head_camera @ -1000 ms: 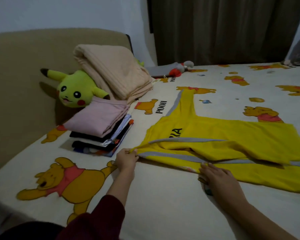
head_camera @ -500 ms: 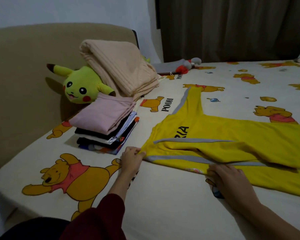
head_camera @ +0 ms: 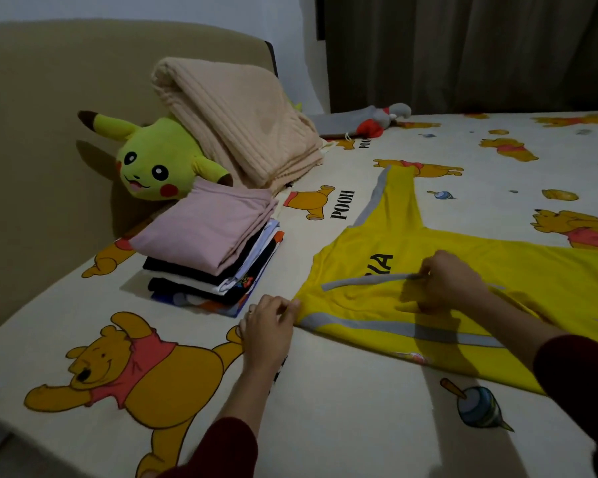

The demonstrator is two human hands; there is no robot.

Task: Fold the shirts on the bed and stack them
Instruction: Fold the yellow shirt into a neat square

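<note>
**Yellow shirt flat on bed, both hands on it**

L hand [head_camera: 268,326]: fingers curled, thumb and fingertips pinching the near-left corner of the yellow shirt [head_camera: 411,305] at its grey-trimmed edge. Wrist rests on the bed [head_camera: 342,426]. Dark red sleeve [head_camera: 221,446] at forearm.

R hand [head_camera: 446,281]: over mid-chest of the shirt, fingers bent, appears to pinch the grey stripe [head_camera: 359,282] running across the front; exact grip partly hidden by the knuckles, so prob. a pinch, not certain.

Shirt: spread on the bedsheet w/ bear print, one sleeve [head_camera: 394,198] pointing away toward the curtain [head_camera: 463,50], body running off frame right. Black lettering partly covered by R hand.

Stack of folded shirts [head_camera: 214,263]: left of the yellow shirt, apart from it. Pink one on top, then black, white and printed layers below.

Behind stack: yellow plush toy [head_camera: 152,160] against the headboard [head_camera: 49,115], touching the pink top layer; folded beige blanket [head_camera: 239,119] leaning over the plush. Grey-and-red soft item [head_camera: 370,122] further back near the curtain.
</note>
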